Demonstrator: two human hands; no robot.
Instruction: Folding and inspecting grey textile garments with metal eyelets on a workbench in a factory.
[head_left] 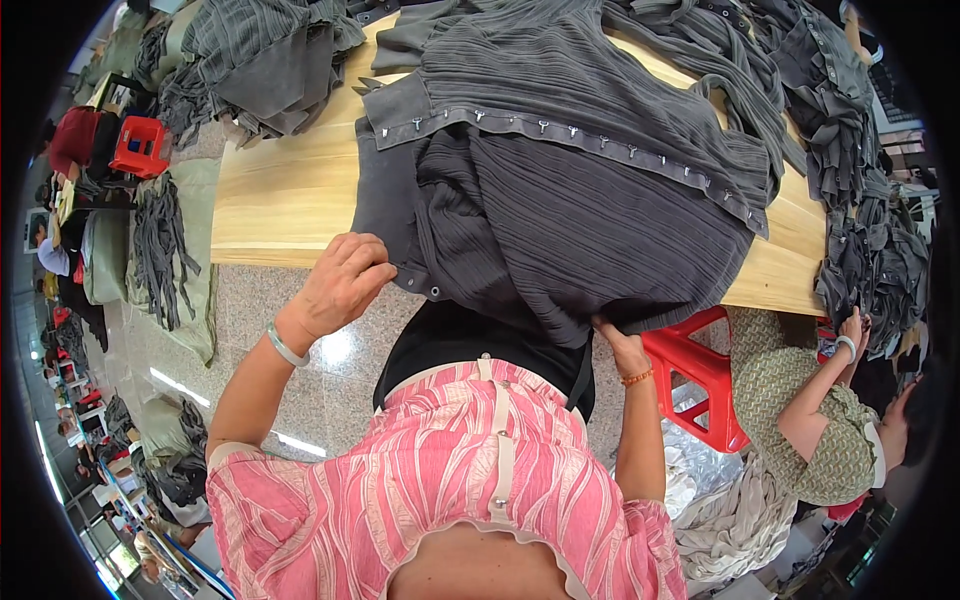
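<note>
A dark grey pleated garment [600,215] lies spread on the table in front of me, its near edge hanging over the table's front. Across it runs a flat band [500,125] with several small silver metal hooks. At the near left corner, small metal eyelets show on the smooth edge strip. My left hand [345,285] is closed, pinching that corner between thumb and fingers. My right hand [625,352] grips the garment's hanging lower edge farther right, its fingertips partly hidden under the cloth.
The light wood table [285,195] carries more grey garments [265,65]. To the right, a co-worker [810,420] handles hanging dark garments [870,240]. Red plastic stools stand by my right hand [700,375] and at far left [140,147]. A pale sack [200,250] lies on the left.
</note>
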